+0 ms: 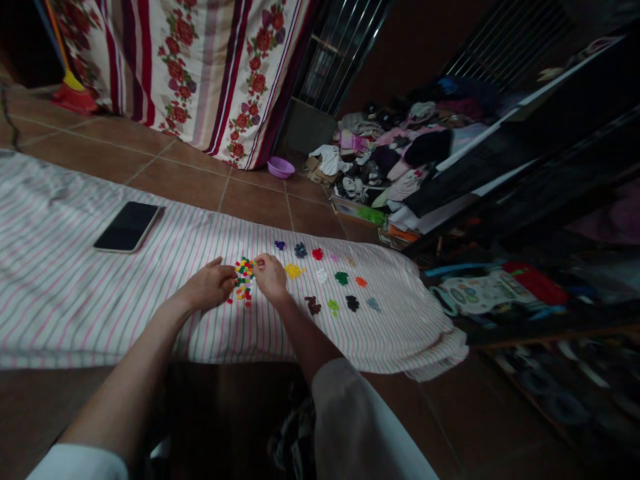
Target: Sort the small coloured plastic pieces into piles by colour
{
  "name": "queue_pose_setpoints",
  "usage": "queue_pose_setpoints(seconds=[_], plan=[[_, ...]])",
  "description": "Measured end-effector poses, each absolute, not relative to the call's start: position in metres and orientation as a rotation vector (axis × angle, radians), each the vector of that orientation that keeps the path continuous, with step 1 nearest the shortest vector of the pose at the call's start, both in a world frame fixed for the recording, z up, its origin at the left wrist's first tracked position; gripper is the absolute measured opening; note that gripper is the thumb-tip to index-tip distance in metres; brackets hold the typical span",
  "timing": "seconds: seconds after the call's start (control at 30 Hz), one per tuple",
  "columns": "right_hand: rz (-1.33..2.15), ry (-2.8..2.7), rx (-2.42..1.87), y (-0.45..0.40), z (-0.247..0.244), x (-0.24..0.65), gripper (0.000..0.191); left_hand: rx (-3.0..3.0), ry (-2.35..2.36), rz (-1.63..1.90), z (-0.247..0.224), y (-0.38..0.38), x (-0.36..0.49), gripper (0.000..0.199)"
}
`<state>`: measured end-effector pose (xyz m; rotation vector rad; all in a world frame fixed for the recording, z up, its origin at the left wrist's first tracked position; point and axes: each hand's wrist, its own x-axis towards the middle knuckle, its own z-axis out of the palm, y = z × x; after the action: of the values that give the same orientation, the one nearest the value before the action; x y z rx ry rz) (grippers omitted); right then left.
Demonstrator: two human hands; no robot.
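Observation:
A mixed pile of tiny coloured pieces point(245, 269), red, yellow, green and white, lies on the striped cloth point(200, 233). At its left edge rests my left hand point(210, 285), fingers loosely bent and apart, tips by the pieces. My right hand point(271, 276) is at the pile's right side with thumb and fingertips pinched together; whatever is between them is too small to make out. Right of it sit small single-colour heaps, among them a yellow heap point(293, 271), a red heap point(317, 254), a dark green heap point(341, 278) and a brown heap point(313, 305).
A dark-screened phone point(128, 227) lies on the cloth at left. Beyond the cloth's far edge are a tiled floor, a purple basin point(281, 167) and a flowered curtain point(200, 73). Piled clothes point(385, 150) and a cluttered shelf point(480, 293) stand to the right.

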<state>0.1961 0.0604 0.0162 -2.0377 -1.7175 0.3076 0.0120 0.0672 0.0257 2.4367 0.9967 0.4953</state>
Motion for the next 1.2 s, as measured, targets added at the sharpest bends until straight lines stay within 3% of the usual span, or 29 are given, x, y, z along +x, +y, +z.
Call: queue_pose_setpoints(seconds=[0.63,0.93,1.2], plan=[[0.425,-1.365,-1.828,0.045,0.018,0.215,0.017,2.459,1.060,0.408,0.027,0.068,0.012,0.034],[0.262,-1.254,-1.655,0.007,0.026,0.270,0.024,2.423,1.155,0.282,0.040,0.061,0.013,0.039],[0.102,-1.114,-1.790,-0.042,0.017,0.328,0.033,2.439,1.145,0.279,0.039,0.060,0.012,0.040]])
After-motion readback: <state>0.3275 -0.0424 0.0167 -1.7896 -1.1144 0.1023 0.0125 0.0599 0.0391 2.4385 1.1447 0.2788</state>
